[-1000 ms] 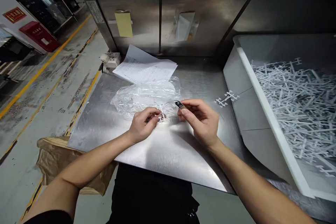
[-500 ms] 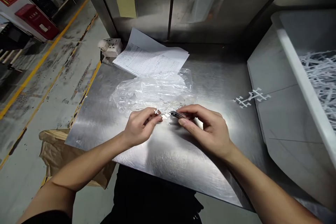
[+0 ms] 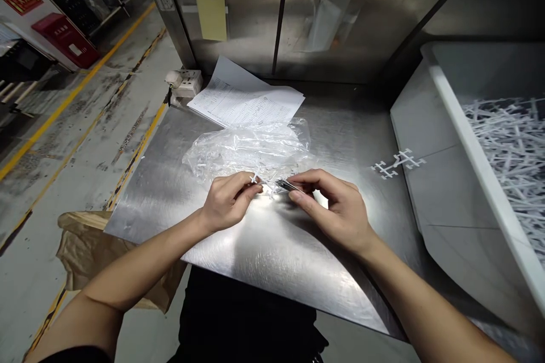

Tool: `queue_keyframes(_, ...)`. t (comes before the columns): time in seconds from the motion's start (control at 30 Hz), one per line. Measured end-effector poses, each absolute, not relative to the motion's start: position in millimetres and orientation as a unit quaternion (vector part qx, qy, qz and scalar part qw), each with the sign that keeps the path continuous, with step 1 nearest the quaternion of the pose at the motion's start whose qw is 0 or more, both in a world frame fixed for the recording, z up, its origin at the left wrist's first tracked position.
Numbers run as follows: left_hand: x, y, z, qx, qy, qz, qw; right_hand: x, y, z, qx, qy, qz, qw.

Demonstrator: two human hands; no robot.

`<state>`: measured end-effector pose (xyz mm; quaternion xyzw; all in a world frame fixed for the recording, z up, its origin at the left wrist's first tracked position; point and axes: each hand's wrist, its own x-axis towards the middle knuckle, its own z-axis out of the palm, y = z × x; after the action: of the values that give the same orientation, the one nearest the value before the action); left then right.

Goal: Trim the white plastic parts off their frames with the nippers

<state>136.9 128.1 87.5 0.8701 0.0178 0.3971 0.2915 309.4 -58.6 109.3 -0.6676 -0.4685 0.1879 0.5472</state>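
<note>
Between the thumb and fingers of my left hand (image 3: pixel 232 198) is a small branched white plastic sprue (image 3: pixel 254 178), its cross-shaped end poking up past the fingertips. My right hand (image 3: pixel 332 204) pinches a metal nail clipper (image 3: pixel 286 184), whose jaws point left at the sprue's near end. Whether the jaws touch the plastic is too small to tell. Just behind both hands lies a crumpled clear plastic bag (image 3: pixel 247 144) on the steel table (image 3: pixel 272 255). Another white sprue (image 3: pixel 398 163) rests flat on the tabletop to the right, beside a large bin.
The big grey-white bin (image 3: pixel 443 181) at the right holds a heap of white sprues (image 3: pixel 506 153). Printed sheets (image 3: pixel 251 96) and a power socket (image 3: pixel 187 84) sit at the back. A brown paper bag (image 3: pixel 93 249) stands below the table's left edge.
The camera view has shifted slightly, so the bin shows further left and its heap of sprues more fully. Both hands keep nearly the same pose with the sprue and nail clipper.
</note>
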Motion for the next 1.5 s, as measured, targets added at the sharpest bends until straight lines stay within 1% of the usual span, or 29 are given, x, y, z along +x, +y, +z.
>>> queue_keyframes(0.2, 136.5, 127.2, 86.0, 0.869, 0.019, 0.401, 0.289, 309.0, -59.4, 107.9, -0.666, -0.499, 0.168, 0.528)
queue_keyframes(0.4, 136.5, 127.0, 86.6, 0.873, 0.015, 0.4, 0.278, 308.7, -58.4, 108.1, -0.667, -0.506, 0.148, 0.527)
queue_keyframes(0.67, 134.5, 125.6, 86.2, 0.876, 0.028, 0.38, 0.297, 307.5, -57.7, 107.2, -0.677, -0.472, 0.182, 0.534)
queue_keyframes(0.77, 132.0, 123.2, 83.9, 0.869, 0.049, 0.346, 0.35, 307.6, -56.1, 105.4, -0.689, -0.442, 0.211, 0.534)
queue_keyframes(0.9, 129.0, 118.7, 83.0, 0.849, 0.094, 0.284, 0.435, 308.8, -51.8, 101.9, -0.688, -0.392, 0.286, 0.539)
queue_keyframes(1.03, 129.1, 115.9, 84.8, 0.849, 0.125, 0.256, 0.445, 308.7, -48.5, 99.8, -0.676, -0.335, 0.37, 0.543)
queue_keyframes(1.13, 130.5, 115.5, 85.6, 0.853, 0.135, 0.243, 0.441, 307.9, -48.1, 99.4, -0.669, -0.306, 0.4, 0.546)
queue_keyframes(1.3, 131.8, 115.9, 85.1, 0.854, 0.151, 0.232, 0.441, 307.3, -48.3, 101.3, -0.674, -0.305, 0.392, 0.547)
queue_keyframes(1.5, 132.0, 117.8, 84.2, 0.842, 0.154, 0.252, 0.452, 305.4, -49.1, 106.1, -0.651, -0.334, 0.344, 0.589)
